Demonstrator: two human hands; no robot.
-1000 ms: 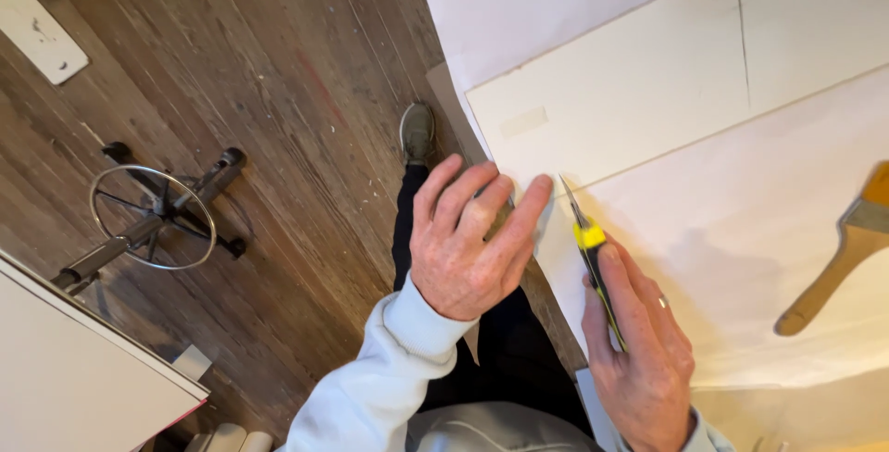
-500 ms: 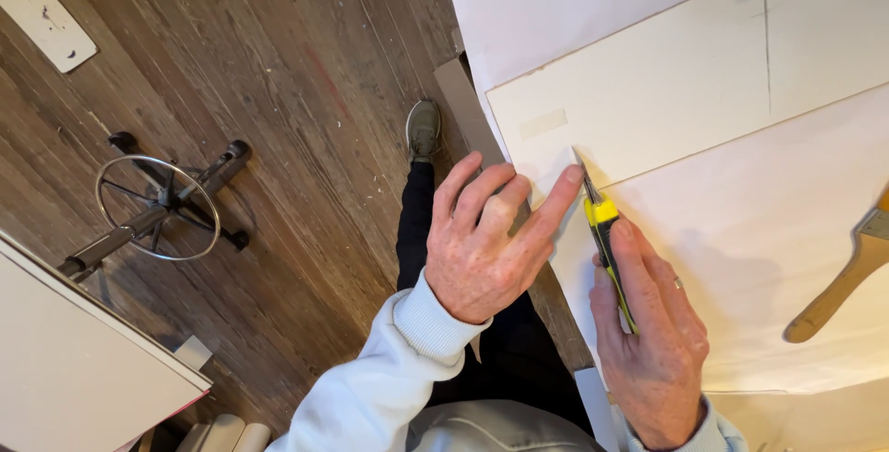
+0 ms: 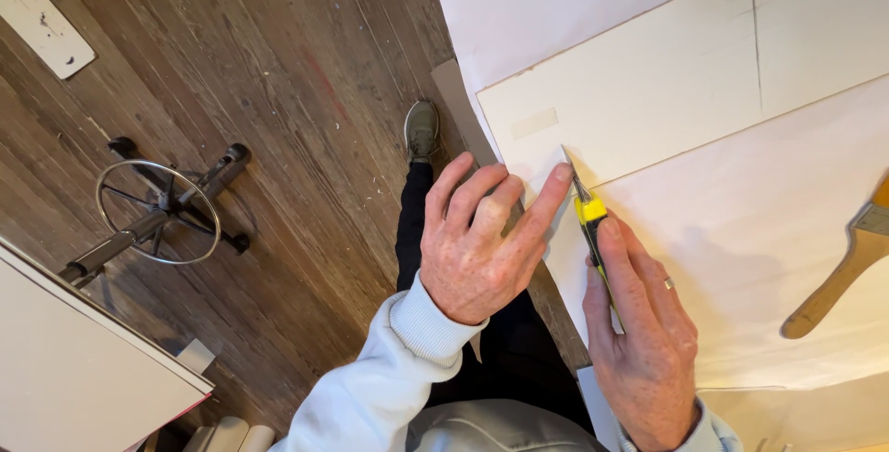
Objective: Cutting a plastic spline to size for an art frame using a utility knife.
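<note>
My right hand (image 3: 641, 332) grips a yellow and black utility knife (image 3: 590, 216); its blade tip rests on a cream board (image 3: 685, 91) near the board's left corner. My left hand (image 3: 482, 239) sits just left of the knife, fingers spread, the index fingertip pressing on a white sheet (image 3: 741, 257) beside the blade. The sheet lies over the table and laps the lower edge of the board. A pencil line runs across the board at the upper right.
A wooden-handled brush (image 3: 847, 271) lies at the right edge on the white sheet. Below the table edge are my dark trousers and a grey shoe (image 3: 421, 128) on a wood floor. A stool base with a metal ring (image 3: 157, 211) stands left, near a white cabinet (image 3: 74, 369).
Both hands and the knife have shifted slightly right and down in the view, keeping the same grip. The blade tip stays at the board's corner. The brush slid toward the right edge.
</note>
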